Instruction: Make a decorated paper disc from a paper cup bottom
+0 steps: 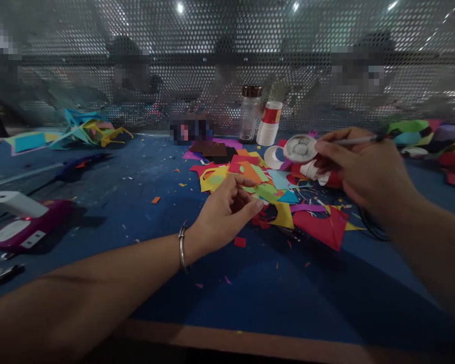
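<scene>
My left hand hovers over the blue table at the near edge of a heap of coloured paper scraps. Its fingers are curled loosely with the thumb stretched out, and nothing shows in them. My right hand is raised at the right, closed round a red and white paper cup lying on its side, its round bottom facing left. A thin pen-like stick lies across the same hand's fingers. A metal bangle circles my left wrist.
A clear jar with a brown lid and a stack of paper cups stand at the back by the perforated screen. A purple and white device sits at the left. More paper piles lie at the far left and far right. People sit behind the screen.
</scene>
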A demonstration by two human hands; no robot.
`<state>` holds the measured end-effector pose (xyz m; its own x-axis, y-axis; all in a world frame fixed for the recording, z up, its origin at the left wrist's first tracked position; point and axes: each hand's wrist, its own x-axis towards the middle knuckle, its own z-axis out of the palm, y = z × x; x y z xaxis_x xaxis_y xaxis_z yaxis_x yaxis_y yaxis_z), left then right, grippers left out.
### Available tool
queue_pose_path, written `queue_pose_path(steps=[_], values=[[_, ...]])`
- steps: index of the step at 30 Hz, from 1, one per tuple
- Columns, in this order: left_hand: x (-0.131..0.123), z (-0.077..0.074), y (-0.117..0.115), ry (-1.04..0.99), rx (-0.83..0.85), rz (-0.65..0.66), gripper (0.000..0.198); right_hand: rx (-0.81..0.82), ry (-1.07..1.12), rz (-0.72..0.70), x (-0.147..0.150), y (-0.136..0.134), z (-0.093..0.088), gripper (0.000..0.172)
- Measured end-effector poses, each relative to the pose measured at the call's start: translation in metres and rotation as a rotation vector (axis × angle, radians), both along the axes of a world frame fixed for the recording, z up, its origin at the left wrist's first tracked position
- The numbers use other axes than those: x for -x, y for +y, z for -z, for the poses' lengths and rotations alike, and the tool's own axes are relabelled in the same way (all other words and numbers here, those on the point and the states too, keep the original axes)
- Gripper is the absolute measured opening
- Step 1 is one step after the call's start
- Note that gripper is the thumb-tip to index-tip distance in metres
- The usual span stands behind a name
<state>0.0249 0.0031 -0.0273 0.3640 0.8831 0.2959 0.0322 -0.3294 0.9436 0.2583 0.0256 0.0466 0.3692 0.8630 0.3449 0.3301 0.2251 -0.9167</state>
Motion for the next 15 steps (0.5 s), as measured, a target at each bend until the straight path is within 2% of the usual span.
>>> queue_pose_path(steps=[4, 8, 12, 15], values=[[0.000, -0.001, -0.002, 0.037, 0.008, 0.050, 0.030, -0.030, -0.007, 0.145, -0.023, 0.049, -0.013, 0.024], [0.000, -0.003, -0.002, 0.062, 0.022, 0.060, 0.031, -0.010, -0.056, 0.312, -0.042, 0.086, -0.013, 0.032], [0.001, -0.005, -0.001, 0.078, 0.006, 0.055, 0.030, 0.048, -0.184, 0.404, -0.059, 0.097, -0.002, 0.028], [0.001, -0.005, -0.002, 0.084, -0.013, 0.054, 0.030, 0.035, -0.321, 0.423, -0.068, 0.093, 0.004, 0.016]])
